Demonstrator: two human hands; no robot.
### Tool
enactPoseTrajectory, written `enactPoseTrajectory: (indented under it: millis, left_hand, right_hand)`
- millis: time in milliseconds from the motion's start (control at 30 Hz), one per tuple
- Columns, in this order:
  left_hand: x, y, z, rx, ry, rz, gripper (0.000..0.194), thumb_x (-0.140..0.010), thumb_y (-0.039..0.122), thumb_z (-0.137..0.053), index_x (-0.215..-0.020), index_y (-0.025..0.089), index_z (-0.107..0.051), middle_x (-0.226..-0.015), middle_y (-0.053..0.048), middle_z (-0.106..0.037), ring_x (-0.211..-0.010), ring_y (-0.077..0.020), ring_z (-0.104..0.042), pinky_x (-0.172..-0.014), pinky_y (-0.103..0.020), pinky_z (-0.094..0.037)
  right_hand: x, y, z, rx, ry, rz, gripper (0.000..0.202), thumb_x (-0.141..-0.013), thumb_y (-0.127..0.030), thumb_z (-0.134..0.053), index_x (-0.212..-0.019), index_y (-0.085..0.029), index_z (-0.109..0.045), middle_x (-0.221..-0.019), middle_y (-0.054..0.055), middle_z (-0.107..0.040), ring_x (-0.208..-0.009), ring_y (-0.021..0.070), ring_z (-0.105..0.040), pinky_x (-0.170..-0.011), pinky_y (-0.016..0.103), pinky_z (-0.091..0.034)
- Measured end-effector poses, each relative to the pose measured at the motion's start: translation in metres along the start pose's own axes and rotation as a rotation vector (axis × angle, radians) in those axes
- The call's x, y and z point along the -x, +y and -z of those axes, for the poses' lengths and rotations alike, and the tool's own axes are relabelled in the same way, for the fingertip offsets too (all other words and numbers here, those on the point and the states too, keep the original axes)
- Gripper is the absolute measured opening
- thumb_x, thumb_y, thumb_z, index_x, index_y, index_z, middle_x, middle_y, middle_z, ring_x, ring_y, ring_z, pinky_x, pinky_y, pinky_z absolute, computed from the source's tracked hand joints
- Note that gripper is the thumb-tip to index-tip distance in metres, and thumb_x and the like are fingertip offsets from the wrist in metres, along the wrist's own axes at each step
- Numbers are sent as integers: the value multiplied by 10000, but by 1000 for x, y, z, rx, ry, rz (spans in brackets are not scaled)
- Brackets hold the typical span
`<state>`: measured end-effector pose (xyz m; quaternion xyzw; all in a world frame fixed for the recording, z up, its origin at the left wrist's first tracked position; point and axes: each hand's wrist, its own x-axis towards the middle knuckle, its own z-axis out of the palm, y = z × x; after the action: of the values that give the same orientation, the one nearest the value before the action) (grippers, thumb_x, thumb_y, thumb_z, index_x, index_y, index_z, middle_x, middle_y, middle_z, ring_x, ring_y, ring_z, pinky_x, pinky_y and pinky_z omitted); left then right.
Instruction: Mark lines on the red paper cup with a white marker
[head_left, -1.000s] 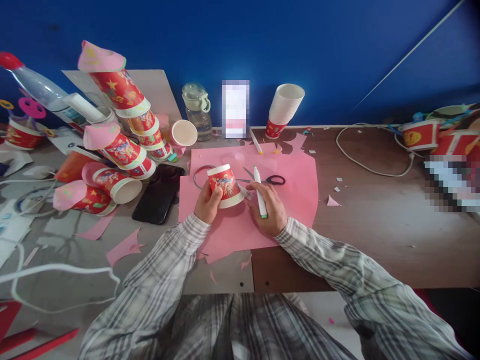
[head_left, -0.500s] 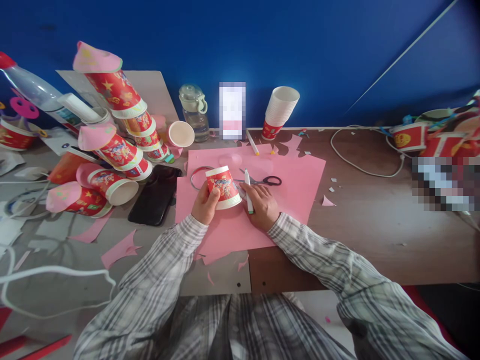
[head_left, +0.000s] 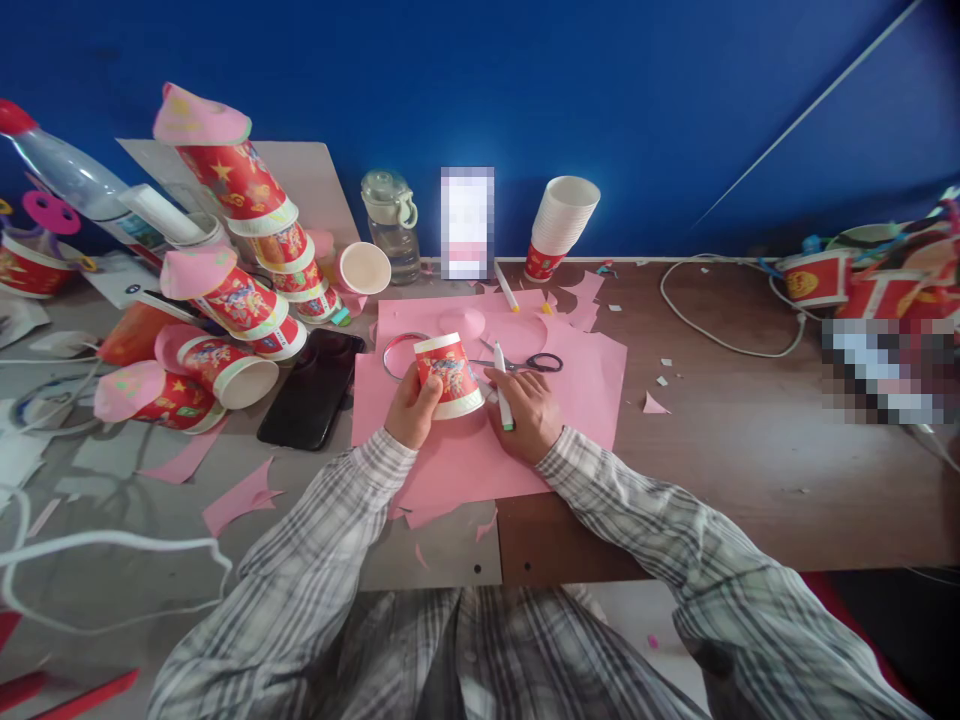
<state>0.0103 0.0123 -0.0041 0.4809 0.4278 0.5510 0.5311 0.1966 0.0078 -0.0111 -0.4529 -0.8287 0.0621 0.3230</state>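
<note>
My left hand point(head_left: 413, 408) is closed around a red printed paper cup point(head_left: 448, 374) with white edges, held slightly tilted with its wider end down. My right hand point(head_left: 531, 412), to the right of the cup, grips a white marker point(head_left: 502, 387) with a green end pointing toward me. Pink paper point(head_left: 450, 470) lies under both hands. Just beyond them on the paper are scissors point(head_left: 544, 362) with dark handles and a ring of tape point(head_left: 389, 362), partly hidden by the cup.
On the left stand stacked cups with pink paper cones point(head_left: 240, 185), a black phone point(head_left: 311, 390) and an open cup point(head_left: 365, 268). At the back are a water bottle point(head_left: 391, 230), a lit screen point(head_left: 468, 222) and nested cups point(head_left: 562, 220). A cable point(head_left: 720, 345) lies right.
The marker has tilted and shifted slightly right in my right hand. The right edge of the pink paper now reaches less far right. My left hand still holds the cup.
</note>
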Motion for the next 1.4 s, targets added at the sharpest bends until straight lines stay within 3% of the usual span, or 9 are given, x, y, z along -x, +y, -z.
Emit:
enactPoseTrajectory:
  millis: [500,767,967,1100,1267,1400]
  left_hand:
    - [1,8,-3,-57,3,-4,635,-667,660,-570,-1043,150,-529,-957,-88,-625,-872,-220,-594,-803,-353,-498]
    - [4,14,-7,-105,-9,-51,606,-664,613,-602,-1029,137,-519,-911,-69,-601,-817,-191,-561,-741,-318,-485]
    - [5,15,-8,-144,-46,-90,553,-693,499,-617,-1094,144,-479,-968,-74,-599,-853,-188,-555,-776,-323,-486]
    - [6,13,-7,-156,-54,-86,530,-691,446,-629,-1099,146,-473,-984,-77,-596,-874,-195,-559,-783,-324,-491]
    - [6,15,-8,-98,-58,-64,545,-681,501,-627,-1067,139,-494,-939,-73,-611,-803,-181,-568,-723,-308,-496]
    - [5,17,-6,-63,29,-83,588,-668,584,-613,-1040,138,-525,-905,-64,-620,-784,-178,-571,-730,-307,-492]
  right_hand:
    - [-2,2,-1,-47,71,-37,528,-754,-315,-538,-1233,-130,-413,-940,129,-648,-860,294,-581,-836,435,-420]
    - [-17,7,31,-138,13,-26,750,-670,-498,-641,-1273,-147,-366,-1091,141,-615,-1001,315,-562,-897,464,-420]
    - [-22,21,36,-96,-46,-103,501,-754,-528,-527,-1107,-173,-543,-895,106,-648,-835,281,-599,-804,445,-449]
    - [-20,22,29,-108,-18,-93,476,-764,-504,-528,-1114,-180,-529,-882,95,-640,-821,267,-598,-787,422,-448]
    - [-17,20,22,-112,-15,-61,455,-758,-433,-567,-1123,-167,-520,-912,102,-643,-829,262,-600,-808,418,-449]
    - [-18,14,17,-131,-49,-86,412,-754,-359,-588,-1116,-173,-528,-877,87,-640,-836,261,-606,-805,414,-456]
